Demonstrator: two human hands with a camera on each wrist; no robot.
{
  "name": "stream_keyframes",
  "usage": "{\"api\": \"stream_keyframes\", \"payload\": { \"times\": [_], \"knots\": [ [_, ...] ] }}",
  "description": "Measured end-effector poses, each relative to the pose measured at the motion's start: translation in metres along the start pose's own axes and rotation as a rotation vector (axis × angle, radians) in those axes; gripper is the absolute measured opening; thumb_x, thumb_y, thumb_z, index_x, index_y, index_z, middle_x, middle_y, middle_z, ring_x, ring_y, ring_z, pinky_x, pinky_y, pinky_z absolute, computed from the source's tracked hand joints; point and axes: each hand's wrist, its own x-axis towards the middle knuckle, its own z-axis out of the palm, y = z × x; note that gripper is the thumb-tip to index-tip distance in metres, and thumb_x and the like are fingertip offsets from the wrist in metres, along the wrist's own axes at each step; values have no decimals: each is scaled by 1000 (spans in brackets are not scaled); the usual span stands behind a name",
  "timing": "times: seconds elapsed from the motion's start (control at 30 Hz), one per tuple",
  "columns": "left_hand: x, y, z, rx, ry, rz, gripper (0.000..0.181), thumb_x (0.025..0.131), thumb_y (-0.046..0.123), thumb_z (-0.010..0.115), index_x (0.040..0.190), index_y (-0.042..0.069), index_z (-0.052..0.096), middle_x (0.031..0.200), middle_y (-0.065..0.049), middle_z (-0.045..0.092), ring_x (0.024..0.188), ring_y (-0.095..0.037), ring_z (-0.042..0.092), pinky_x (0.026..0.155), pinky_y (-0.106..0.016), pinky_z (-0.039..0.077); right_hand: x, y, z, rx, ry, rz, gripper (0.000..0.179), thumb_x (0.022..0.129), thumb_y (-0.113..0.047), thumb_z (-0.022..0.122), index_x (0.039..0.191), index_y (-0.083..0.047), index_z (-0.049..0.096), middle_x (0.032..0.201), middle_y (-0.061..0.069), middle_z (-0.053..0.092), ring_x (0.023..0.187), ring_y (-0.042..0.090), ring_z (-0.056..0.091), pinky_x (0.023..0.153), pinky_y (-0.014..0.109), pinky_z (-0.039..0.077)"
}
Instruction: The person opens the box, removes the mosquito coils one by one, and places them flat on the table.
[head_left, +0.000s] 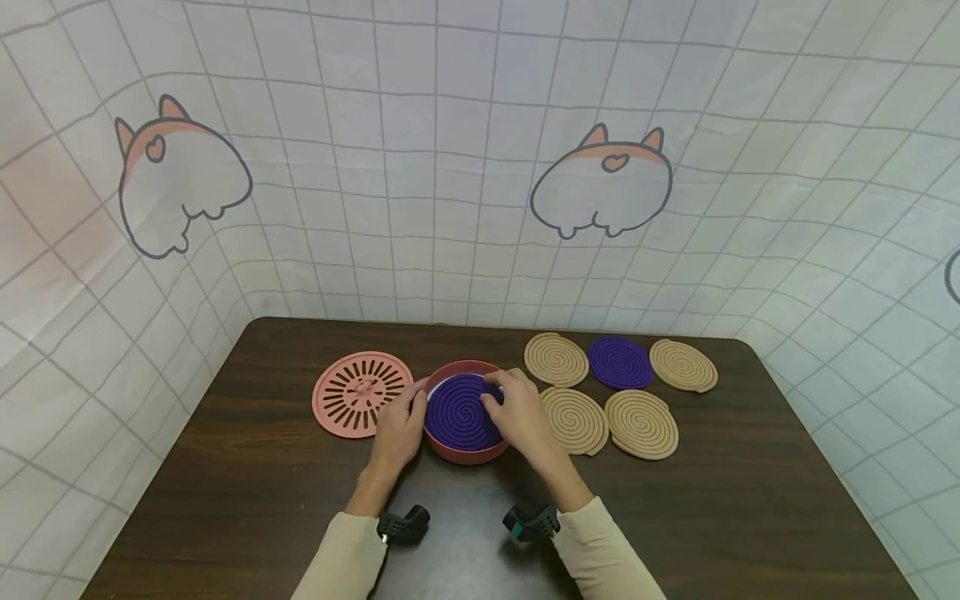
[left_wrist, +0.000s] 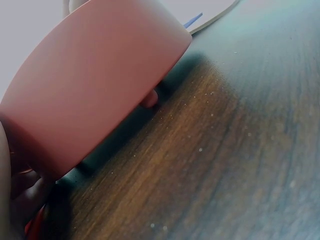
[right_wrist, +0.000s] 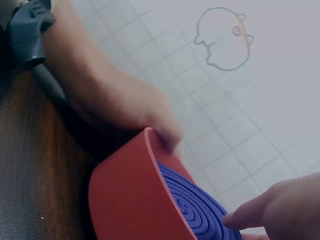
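Observation:
A round red-pink mosquito coil box (head_left: 468, 457) stands near the middle of the table, with small feet under it in the left wrist view. Inside it lies a purple mosquito coil (head_left: 463, 412), below the rim. My left hand (head_left: 400, 429) grips the box wall at its left side, thumb near the rim. At the right edge of the coil, my right hand (head_left: 521, 414) pinches it between thumb and fingers; in the right wrist view a fingertip (right_wrist: 231, 220) touches the coil's edge. Part of the right fingers is hidden.
A pink slotted lid (head_left: 339, 410) lies left of the box, partly behind my left hand. To the right lie several beige coils (head_left: 556, 360) and another purple coil (head_left: 620, 363). A white grid-patterned curtain (head_left: 450, 208) surrounds the dark wooden table (head_left: 247, 475).

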Motion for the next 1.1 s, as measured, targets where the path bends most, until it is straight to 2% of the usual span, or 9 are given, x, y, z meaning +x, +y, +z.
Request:
{"api": "stream_keyframes", "payload": {
  "times": [0.2, 0.4, 0.73, 0.93, 1.1],
  "knots": [
    [0, 0, 0, 1, 3, 12, 35, 105, 24, 47, 130, 11, 68, 122, -11, 72, 111, -27, 70, 94, -47, 54, 1, 9, -8, 122, -51, -16, 27, 92, -9, 69, 119, -9, 72, 115, 14, 70, 95, 26, 66, 81, 42, 55],
    [0, 0, 0, -3, 7, 9, 35, 105, 25, 46, 130, 13, 68, 123, -10, 72, 112, -26, 70, 95, -47, 54, 3, 14, -18, 218, -138, 26, 24, 91, -7, 70, 114, -12, 75, 114, 10, 74, 99, 25, 68, 84, 42, 55],
    [0, 0, 0, 1, 0, 10, 35, 105, 25, 46, 130, 12, 68, 122, -12, 72, 112, -28, 70, 95, -48, 54, 6, 18, -24, 204, -233, -6, 21, 90, -10, 72, 110, -14, 78, 116, 7, 73, 89, 16, 64, 76, 30, 52],
    [0, 0, 0, 3, 5, 19, 35, 105, 25, 47, 129, 12, 68, 121, -11, 72, 111, -28, 70, 94, -48, 54, 5, 17, -26, 195, -255, -25, 24, 90, -10, 73, 112, -15, 77, 121, 9, 71, 82, 19, 60, 70, 28, 48],
    [1, -2, 1, 1, 1, 20, 36, 105, 25, 46, 129, 12, 68, 123, -11, 72, 112, -27, 69, 95, -48, 54, 3, 19, -26, 218, -244, -35, 22, 90, -9, 72, 111, -13, 77, 121, 10, 72, 92, 19, 67, 76, 30, 53]
  ]
}}
